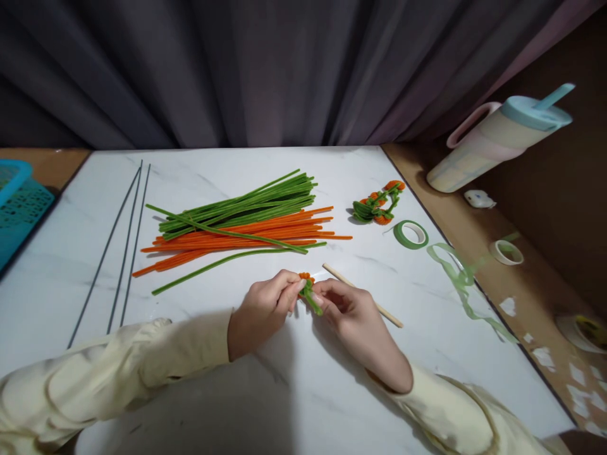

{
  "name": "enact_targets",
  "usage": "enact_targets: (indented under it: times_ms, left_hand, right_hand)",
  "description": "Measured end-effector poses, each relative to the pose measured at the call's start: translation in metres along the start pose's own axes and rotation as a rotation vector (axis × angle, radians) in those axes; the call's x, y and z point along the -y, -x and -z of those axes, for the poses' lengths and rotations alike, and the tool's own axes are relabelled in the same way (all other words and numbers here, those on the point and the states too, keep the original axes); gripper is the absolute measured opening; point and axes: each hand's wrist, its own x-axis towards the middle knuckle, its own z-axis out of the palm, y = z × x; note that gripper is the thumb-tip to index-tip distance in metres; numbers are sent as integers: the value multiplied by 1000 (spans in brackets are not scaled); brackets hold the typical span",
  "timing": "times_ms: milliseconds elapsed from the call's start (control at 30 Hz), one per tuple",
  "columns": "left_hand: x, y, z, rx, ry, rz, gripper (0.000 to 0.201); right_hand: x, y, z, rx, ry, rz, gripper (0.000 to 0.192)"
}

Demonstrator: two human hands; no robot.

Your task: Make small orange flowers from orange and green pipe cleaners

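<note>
Cream sleeves [190, 351], ours, nearest; our left hand [263, 304] and right hand [355, 318], each grip narrow, pinching one orange-and-green piece [308, 292] between them above the worktop [332, 411]; one wooden stick [337, 275], partly behind our right hand.

No legible text or numbers.

Loose pale-cream long sleeves [114, 379], softly creased and rumpled, cuffs [219, 338] seemingly plain in dim light

A dark curtain [279, 69] is hanging behind, a blue-lidded tumbler [496, 145] is standing at right near what may be a white case [478, 199], and a blue basket [23, 212] is sitting at left.
</note>
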Motion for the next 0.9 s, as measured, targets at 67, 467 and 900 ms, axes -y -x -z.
enact_targets:
  times_ms: [67,467,900]
  left_hand:
    - [2,-1,1,-6,-37,-44,22]
    - [19,3,-2,39,-542,-452,39]
    - [19,5,-1,33,-613,-664,29]
  right_hand:
    - [3,-2,11,69,76,33,15]
    - [-1,0,10,30,299,238,14]
    - [0,3,3,98,572,275,13]
